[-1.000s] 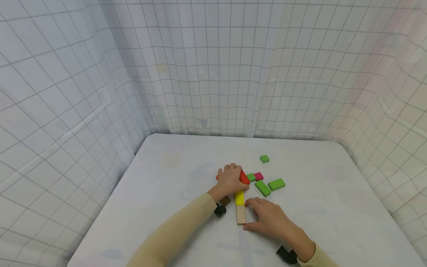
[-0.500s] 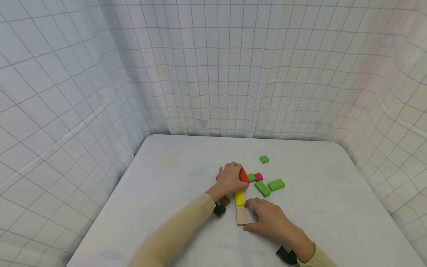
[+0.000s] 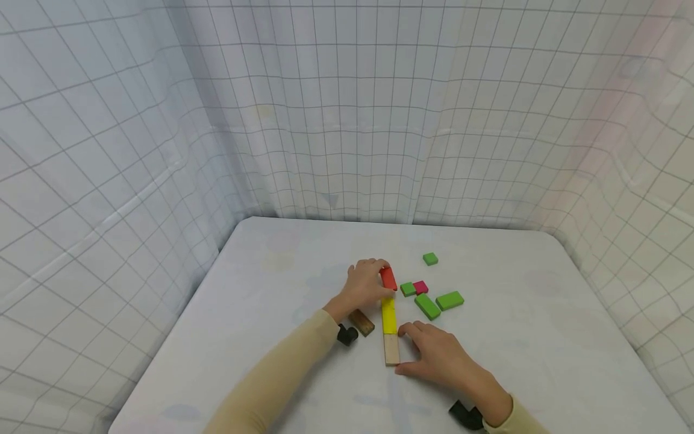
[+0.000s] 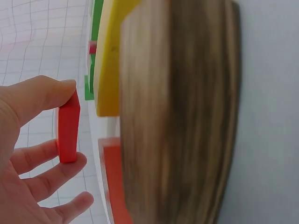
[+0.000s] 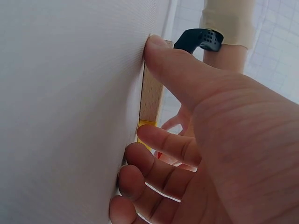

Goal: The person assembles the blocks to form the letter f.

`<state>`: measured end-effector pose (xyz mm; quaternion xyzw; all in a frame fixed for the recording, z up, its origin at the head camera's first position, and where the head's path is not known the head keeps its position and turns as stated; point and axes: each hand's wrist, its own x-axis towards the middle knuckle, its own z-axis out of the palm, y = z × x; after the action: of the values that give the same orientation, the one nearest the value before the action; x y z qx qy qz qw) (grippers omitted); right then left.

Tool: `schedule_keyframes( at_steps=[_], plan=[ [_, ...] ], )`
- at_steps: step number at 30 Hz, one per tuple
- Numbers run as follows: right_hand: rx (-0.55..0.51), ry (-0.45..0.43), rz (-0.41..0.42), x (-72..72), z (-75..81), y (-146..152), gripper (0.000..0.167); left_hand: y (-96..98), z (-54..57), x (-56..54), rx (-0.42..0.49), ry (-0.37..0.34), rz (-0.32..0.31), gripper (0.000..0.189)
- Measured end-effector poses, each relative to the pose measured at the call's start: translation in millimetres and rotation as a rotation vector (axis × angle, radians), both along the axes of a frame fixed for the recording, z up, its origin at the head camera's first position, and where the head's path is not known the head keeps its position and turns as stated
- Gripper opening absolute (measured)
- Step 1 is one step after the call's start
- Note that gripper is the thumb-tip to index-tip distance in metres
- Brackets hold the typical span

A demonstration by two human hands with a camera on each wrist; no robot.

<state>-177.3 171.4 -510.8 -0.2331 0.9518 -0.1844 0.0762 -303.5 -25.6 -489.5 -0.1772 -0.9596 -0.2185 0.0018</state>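
Between thumb and fingertips my left hand pinches a red block, seen edge-on in the left wrist view. It stands at the far end of a yellow block. A pale wooden block continues that row toward me. My right hand spans the wooden block, its thumb at the near end and its index fingertip by the yellow joint. In the right wrist view the other fingers are curled against the table. A dark brown wooden block lies under my left wrist. Another red block shows beyond it.
Several green blocks and one pink block lie right of the row. One small green block sits farther back. Gridded white curtains surround the white table. A black wrist camera hangs at my left wrist.
My left hand has shifted left and slightly back, turning the red block from slanted to nearly in line with the yellow one. More of the brown block shows. My right hand has stayed still.
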Motion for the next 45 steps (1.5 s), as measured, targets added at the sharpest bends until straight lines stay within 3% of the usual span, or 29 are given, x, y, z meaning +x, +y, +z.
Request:
schedule_keyframes(
  at_steps=[13,27,36,45],
  plan=[
    [0.002,0.013,-0.002,1.8,-1.1,0,0.065,-20.1,-12.2,-7.3,-0.018,-0.023,-0.087,0.062],
    [0.005,0.03,0.005,0.7,0.3,-1,0.065,-37.1,-11.6,-8.4,0.062,-0.078,-0.221,0.044],
    [0.0,0.013,0.0,1.4,0.4,-1,0.065,-34.5,-11.6,-5.6,0.028,-0.114,-0.225,0.047],
    [0.006,0.012,0.002,1.6,1.9,-1,0.065,-28.2,-13.8,-5.8,0.082,-0.164,-0.196,0.046]
  ],
)
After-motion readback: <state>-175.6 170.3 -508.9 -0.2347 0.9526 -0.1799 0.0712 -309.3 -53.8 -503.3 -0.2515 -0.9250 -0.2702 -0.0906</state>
